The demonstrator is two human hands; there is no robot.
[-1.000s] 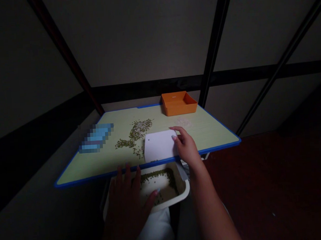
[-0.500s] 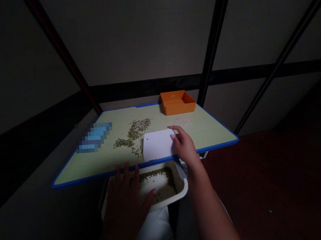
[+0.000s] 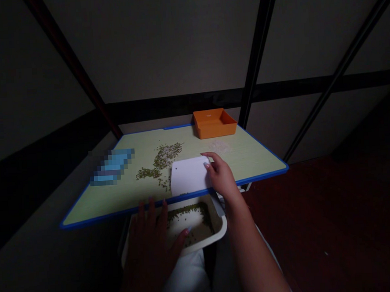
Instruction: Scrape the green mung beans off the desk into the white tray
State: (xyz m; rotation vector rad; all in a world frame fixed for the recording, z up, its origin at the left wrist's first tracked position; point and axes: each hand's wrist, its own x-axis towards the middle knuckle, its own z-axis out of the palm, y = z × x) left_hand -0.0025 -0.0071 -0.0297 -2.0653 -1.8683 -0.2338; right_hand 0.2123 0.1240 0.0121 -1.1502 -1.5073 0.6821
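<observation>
My right hand (image 3: 220,175) grips the right side of a white plastic scraper (image 3: 190,176), which has a small hole near one corner. The scraper rests at the front edge of the pale green table (image 3: 255,160). Green beans mixed with white grains (image 3: 165,156) lie scattered to its left and behind it. My left hand (image 3: 156,236) has its fingers spread by the table edge, over the left part of a white tub (image 3: 223,227). Beans (image 3: 198,207) line the inside of this tub, below the table edge. The hand hides its left side.
An orange open box (image 3: 215,129) stands at the table's back right. In front of it is a thin patch of white grains (image 3: 219,146). A blurred-out blue object (image 3: 113,166) lies on the left. Dark wall panels (image 3: 175,46) rise behind the table.
Both hands and the scraper look almost unchanged against the table. The whole view has shifted slightly.
</observation>
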